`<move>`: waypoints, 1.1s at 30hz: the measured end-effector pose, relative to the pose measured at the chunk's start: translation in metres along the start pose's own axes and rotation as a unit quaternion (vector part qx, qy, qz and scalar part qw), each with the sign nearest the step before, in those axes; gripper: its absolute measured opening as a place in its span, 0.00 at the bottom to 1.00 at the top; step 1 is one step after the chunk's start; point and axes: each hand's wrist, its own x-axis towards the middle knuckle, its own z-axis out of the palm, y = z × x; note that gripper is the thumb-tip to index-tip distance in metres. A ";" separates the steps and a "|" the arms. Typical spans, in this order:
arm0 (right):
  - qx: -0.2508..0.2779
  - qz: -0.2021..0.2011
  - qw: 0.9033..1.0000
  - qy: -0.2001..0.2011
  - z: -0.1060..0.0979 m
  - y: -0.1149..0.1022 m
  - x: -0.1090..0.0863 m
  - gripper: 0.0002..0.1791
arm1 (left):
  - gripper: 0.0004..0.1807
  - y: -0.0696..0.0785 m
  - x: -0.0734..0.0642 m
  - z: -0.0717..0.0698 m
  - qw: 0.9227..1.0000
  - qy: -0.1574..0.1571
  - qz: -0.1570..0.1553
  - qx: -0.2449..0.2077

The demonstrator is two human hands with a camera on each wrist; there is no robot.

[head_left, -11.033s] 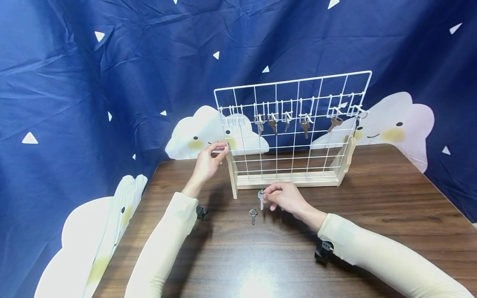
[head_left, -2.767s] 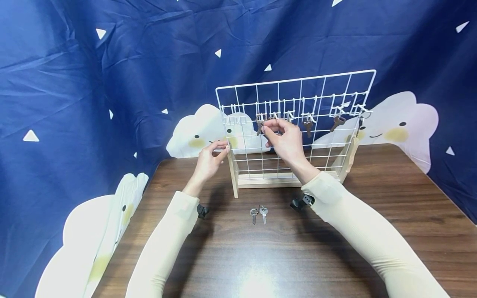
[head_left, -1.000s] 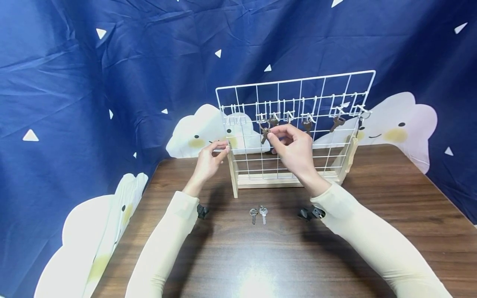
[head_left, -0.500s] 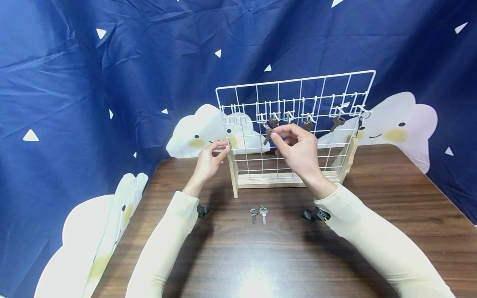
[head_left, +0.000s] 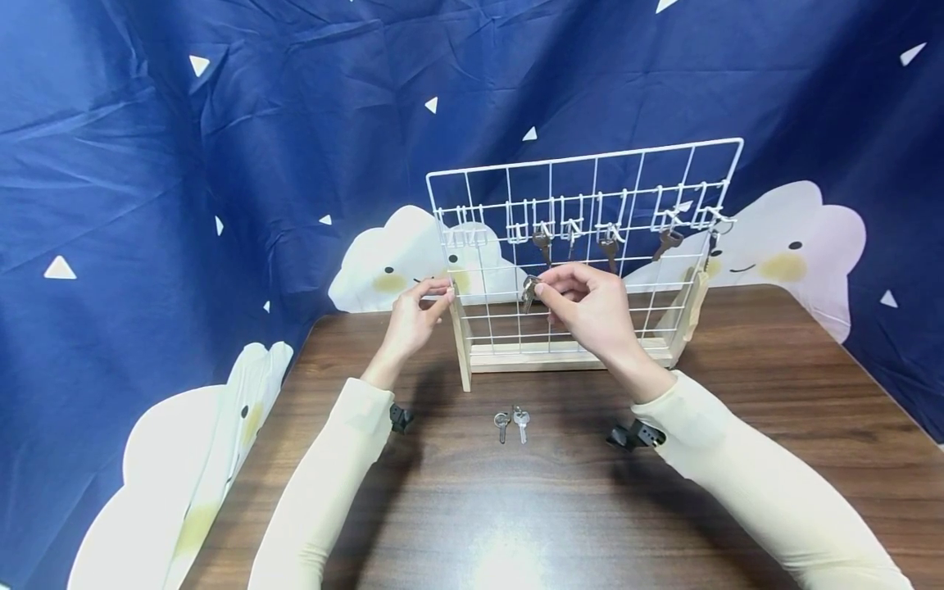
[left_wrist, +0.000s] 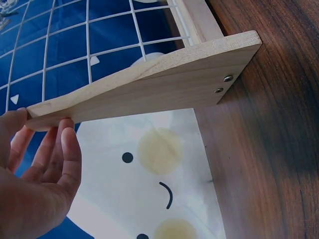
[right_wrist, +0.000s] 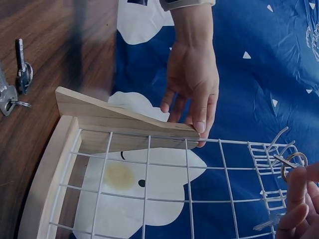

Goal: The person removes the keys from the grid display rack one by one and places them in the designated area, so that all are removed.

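A white wire grid rack (head_left: 590, 157) with wooden side stands is on the table. My left hand (head_left: 413, 319) pinches the upper tip of its left wooden stand (left_wrist: 144, 82) between thumb and fingers. In front of the grid, below the leftmost free hook, my right hand (head_left: 590, 310) pinches a key (head_left: 528, 297) with a metal ring (right_wrist: 297, 162). The key is off the hook and in the air. Several other keys hang along the hook row, among them a brown one (head_left: 608, 248). On the wood in front lie two silver keys (head_left: 502, 426) with rings, side by side.
The brown wooden table (head_left: 413, 508) reaches past the rack on both sides. A blue curtain (head_left: 258, 164) printed with clouds hangs close behind. Two empty hook groups (head_left: 466, 236) are at the grid's left end. A black wrist camera (head_left: 636, 434) sits under the right sleeve.
My right hand set a silver key beside another on the table, then reached up, took a ringed key off its hook and drew it down and right. My left hand stays on the stand.
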 end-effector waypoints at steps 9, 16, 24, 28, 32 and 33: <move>-0.045 0.005 0.998 -0.033 -0.005 0.005 -0.003 0.09 | 0.16 0.000 0.001 0.000 1.000 -0.003 0.000 -0.008; -0.072 0.043 0.994 -0.075 -0.008 0.010 -0.005 0.09 | 0.16 -0.001 0.001 0.000 1.000 -0.001 0.002 -0.013; -0.074 0.074 0.989 -0.104 -0.009 0.022 -0.010 0.10 | 0.15 -0.001 0.000 0.000 1.000 -0.001 0.001 -0.015; -0.065 0.087 0.987 -0.117 -0.010 0.029 -0.013 0.10 | 0.16 -0.001 0.000 0.000 1.000 -0.001 -0.001 -0.013; -0.055 0.107 0.983 -0.137 -0.010 0.036 -0.017 0.10 | 0.16 0.000 0.000 0.000 1.000 -0.002 -0.001 -0.013; -0.050 0.112 0.982 -0.143 -0.010 0.038 -0.018 0.10 | 0.16 0.000 0.000 0.000 1.000 -0.002 -0.001 -0.012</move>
